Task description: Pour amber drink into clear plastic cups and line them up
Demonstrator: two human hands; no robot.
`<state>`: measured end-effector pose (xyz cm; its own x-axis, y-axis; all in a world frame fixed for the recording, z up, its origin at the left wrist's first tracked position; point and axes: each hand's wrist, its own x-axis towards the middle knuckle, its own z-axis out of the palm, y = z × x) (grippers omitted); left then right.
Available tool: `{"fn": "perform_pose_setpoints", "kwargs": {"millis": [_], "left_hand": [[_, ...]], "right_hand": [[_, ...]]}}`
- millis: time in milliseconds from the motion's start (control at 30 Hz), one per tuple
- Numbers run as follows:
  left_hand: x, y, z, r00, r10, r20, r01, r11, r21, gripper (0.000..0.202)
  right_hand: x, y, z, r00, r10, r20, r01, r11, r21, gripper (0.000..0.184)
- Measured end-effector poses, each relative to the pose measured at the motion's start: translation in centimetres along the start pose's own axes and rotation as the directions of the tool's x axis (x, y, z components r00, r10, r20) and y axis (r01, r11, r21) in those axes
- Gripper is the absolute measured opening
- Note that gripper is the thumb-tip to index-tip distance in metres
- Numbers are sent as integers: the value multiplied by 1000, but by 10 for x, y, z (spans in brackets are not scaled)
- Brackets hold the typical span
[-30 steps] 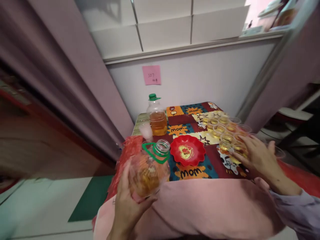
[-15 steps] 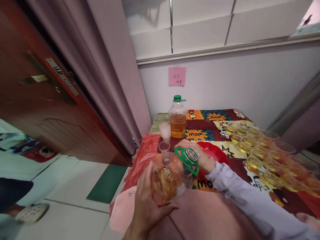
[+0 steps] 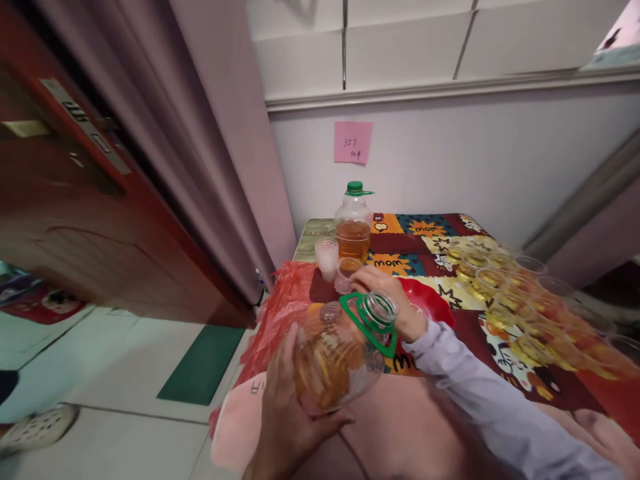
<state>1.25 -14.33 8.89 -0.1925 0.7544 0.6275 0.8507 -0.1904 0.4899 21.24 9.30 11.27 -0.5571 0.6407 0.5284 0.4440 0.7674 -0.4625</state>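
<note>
My left hand (image 3: 295, 400) is wrapped around the body of a clear plastic jug (image 3: 330, 363) with amber liquid inside. The jug leans to the right, its green handle ring and uncapped mouth (image 3: 383, 307) up beside my right wrist. Beyond it, the fingers of my right hand (image 3: 387, 293) are closed on the rim of a small clear plastic cup (image 3: 345, 277). A stack of clear cups (image 3: 327, 257) stands just left of that cup. Behind them is a second jug (image 3: 354, 233), upright with a green cap and part full of amber liquid.
Several cups of yellow liquid (image 3: 505, 300) crowd the right side of the patterned tablecloth (image 3: 400, 263). A red scalloped dish (image 3: 427, 300) lies behind my right wrist. Red plastic film (image 3: 280, 300) covers the left edge. A pink surface (image 3: 400, 420) lies in front.
My right hand has moved forward and taken hold of the small cup, which now sits further right, beside the stack. My left hand still holds the tilted jug. The view has shifted slightly.
</note>
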Motion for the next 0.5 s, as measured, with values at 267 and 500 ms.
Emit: {"fn": "perform_pose_setpoints", "kwargs": {"millis": [267,500], "left_hand": [[4,-13,6,992,-99,81,105,992,-69,137],[10,-8,11,984,-143,104,152,985,-80,140]], "right_hand": [[-99,69,-67,979,197,53,-167,924,-344,22],[-108,77,-62,966,240,97,-190,912,-364,25]]}}
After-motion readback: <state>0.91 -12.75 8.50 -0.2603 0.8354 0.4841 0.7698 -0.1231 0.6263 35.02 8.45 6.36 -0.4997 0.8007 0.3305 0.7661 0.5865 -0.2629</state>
